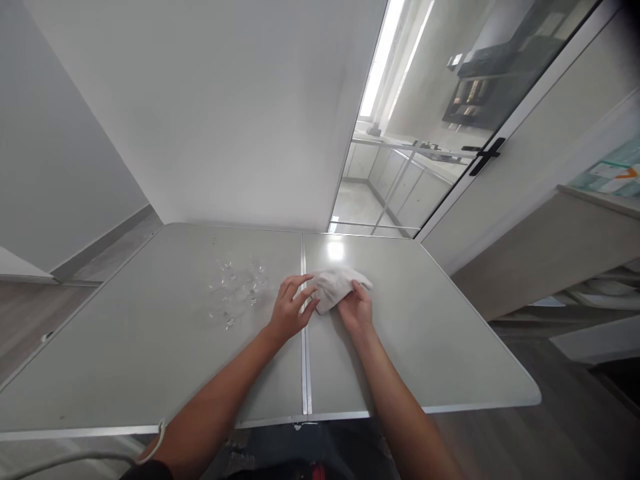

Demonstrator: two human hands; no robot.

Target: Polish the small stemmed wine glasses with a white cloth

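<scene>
A crumpled white cloth (pixel 334 285) lies on the grey folding table (pixel 150 360) near its centre seam. My right hand (pixel 356 308) is closed on the cloth's near right side. My left hand (pixel 291 310) rests beside it, its fingers stretched out and touching the cloth's left edge. A patch of spilled water drops (pixel 235 293) glistens on the tabletop just left of my left hand.
A white wall panel stands behind the table. A glass door with a black handle (pixel 486 156) is at the back right. A low cabinet (pixel 550 247) stands to the right of the table. A white cable (pixel 75 459) runs near the table's front left edge.
</scene>
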